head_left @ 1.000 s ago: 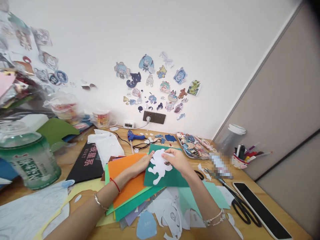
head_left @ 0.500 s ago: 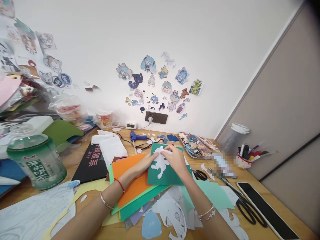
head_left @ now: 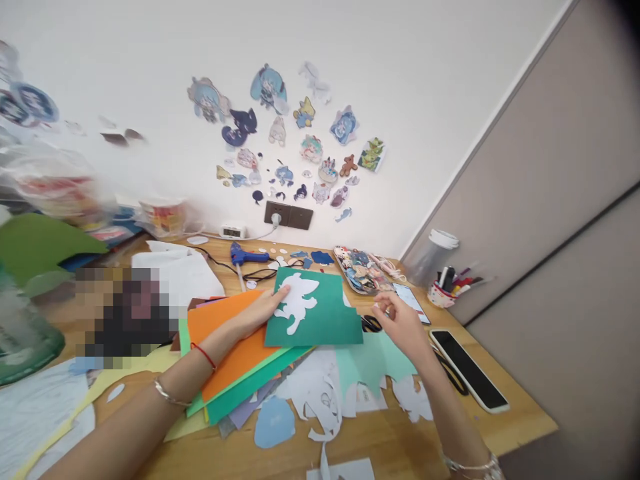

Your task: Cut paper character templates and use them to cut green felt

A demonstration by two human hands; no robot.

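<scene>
Against left fingers (head_left: 280,295), white cutout (head_left: 299,303)

We have a gap between our right hand (head_left: 404,325) and the green sheet (head_left: 330,327); black scissors (head_left: 371,324) obstruct it low down.

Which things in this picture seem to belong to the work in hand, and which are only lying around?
Seem part of the work:
- green sheet, held in the left hand
- white cutout, under the left thumb
- perhaps the scissors near the right hand, not held

Seem only lying around:
- glue gun
- clock
- pen cup
- black-screened phone
</scene>
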